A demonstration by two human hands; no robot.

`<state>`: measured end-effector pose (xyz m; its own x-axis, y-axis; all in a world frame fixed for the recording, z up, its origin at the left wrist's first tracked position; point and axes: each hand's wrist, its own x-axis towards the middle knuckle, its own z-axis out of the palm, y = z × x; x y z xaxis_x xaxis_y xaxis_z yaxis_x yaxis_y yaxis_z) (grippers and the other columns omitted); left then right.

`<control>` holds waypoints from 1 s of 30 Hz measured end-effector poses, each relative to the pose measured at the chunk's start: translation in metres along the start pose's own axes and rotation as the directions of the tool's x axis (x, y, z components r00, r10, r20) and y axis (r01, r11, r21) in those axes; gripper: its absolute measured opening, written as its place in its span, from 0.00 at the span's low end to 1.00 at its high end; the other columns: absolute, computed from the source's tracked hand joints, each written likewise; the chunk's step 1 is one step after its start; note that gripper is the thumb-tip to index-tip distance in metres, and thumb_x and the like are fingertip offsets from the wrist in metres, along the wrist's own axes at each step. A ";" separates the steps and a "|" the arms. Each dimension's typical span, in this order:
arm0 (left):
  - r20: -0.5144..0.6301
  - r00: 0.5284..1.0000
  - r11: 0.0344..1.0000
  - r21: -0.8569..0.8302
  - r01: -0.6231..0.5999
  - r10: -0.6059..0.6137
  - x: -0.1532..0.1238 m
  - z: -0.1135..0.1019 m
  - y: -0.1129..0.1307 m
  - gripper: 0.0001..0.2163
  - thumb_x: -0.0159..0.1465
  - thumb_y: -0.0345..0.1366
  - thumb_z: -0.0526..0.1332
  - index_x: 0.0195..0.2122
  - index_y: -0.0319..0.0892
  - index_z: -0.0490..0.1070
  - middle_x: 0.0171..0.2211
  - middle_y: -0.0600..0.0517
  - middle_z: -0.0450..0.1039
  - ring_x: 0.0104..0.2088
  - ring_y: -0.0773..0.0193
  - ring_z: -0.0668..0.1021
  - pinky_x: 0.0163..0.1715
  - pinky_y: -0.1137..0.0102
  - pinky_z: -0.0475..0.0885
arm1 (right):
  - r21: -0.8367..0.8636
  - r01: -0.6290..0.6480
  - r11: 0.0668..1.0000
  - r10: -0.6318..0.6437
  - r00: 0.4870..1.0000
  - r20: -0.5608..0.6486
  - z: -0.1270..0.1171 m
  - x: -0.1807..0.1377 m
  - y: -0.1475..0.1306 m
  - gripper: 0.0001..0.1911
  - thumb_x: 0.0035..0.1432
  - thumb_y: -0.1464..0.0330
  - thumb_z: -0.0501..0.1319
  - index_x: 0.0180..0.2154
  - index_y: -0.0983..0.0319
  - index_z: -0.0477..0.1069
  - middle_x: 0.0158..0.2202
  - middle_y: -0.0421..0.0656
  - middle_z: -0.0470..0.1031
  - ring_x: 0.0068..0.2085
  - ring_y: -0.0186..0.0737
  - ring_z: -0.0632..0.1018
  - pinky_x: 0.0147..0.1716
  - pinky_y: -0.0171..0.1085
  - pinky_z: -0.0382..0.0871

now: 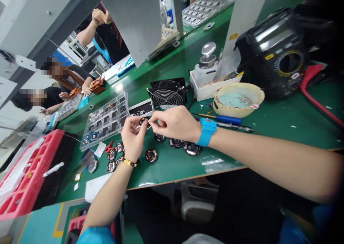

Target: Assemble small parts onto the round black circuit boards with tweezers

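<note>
My left hand [133, 136] grips a small round black electronic module [144, 120] between thumb and fingers, raised above the green bench. Close against its right side, my right hand [176, 123] is closed in a pinch; whatever its fingertips hold is hidden or too small to make out. Below my hands lies a similar round module [151, 155] with components showing on top. More such modules [192, 148] rest under my right wrist, and several others [111, 155] are grouped left of my left wrist. A blue strap [206, 132] circles my right wrist.
Behind my hands stand a black fan [168, 93] and a clear compartment tray [106, 120]. To the right are a white box with a pump bottle [205, 70], a round bowl [238, 98], a blue-handled screwdriver [228, 119] and a multimeter [276, 54]. Co-workers sit at far left.
</note>
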<state>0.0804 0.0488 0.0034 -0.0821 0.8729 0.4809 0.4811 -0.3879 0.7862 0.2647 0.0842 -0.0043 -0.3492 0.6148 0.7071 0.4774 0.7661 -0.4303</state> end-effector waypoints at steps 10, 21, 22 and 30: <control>0.001 1.000 1.000 0.004 -0.017 0.017 0.001 -0.002 0.000 0.09 0.65 0.38 0.70 0.44 0.43 0.75 0.41 0.49 0.78 0.42 0.64 0.81 0.38 0.74 0.77 | 0.192 -0.065 0.979 0.064 0.998 0.011 0.002 0.000 0.001 0.06 0.62 0.68 0.62 0.34 0.60 0.78 0.19 0.33 0.73 0.21 0.30 0.70 0.27 0.33 0.60; 0.108 0.984 0.969 -0.189 0.157 -0.139 0.005 -0.004 -0.001 0.10 0.64 0.37 0.69 0.45 0.41 0.79 0.45 0.46 0.81 0.46 0.60 0.83 0.47 0.68 0.79 | 0.288 -0.176 0.941 0.168 0.984 0.052 0.004 0.002 0.003 0.04 0.60 0.69 0.64 0.34 0.61 0.77 0.18 0.32 0.69 0.22 0.30 0.69 0.29 0.33 0.59; 0.134 0.977 0.956 -0.221 0.191 -0.165 0.005 -0.005 -0.001 0.11 0.63 0.36 0.70 0.46 0.41 0.79 0.46 0.46 0.82 0.47 0.60 0.83 0.48 0.68 0.79 | 0.289 -0.190 0.938 0.183 0.982 0.053 0.004 0.003 0.004 0.03 0.60 0.70 0.64 0.33 0.61 0.77 0.18 0.32 0.69 0.22 0.30 0.69 0.29 0.33 0.59; 0.209 0.948 0.897 -0.326 0.298 -0.239 0.009 -0.006 -0.004 0.14 0.60 0.34 0.73 0.47 0.40 0.78 0.48 0.45 0.83 0.49 0.60 0.84 0.49 0.68 0.80 | 0.311 -0.219 0.925 0.206 0.976 0.075 0.006 0.002 0.006 0.04 0.59 0.69 0.64 0.33 0.62 0.76 0.18 0.31 0.69 0.21 0.29 0.68 0.28 0.33 0.59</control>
<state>0.0723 0.0566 0.0075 -0.0108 0.9823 0.1871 0.1231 -0.1844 0.9751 0.2617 0.0910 -0.0091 -0.3034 0.7715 0.5592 0.2671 0.6322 -0.7273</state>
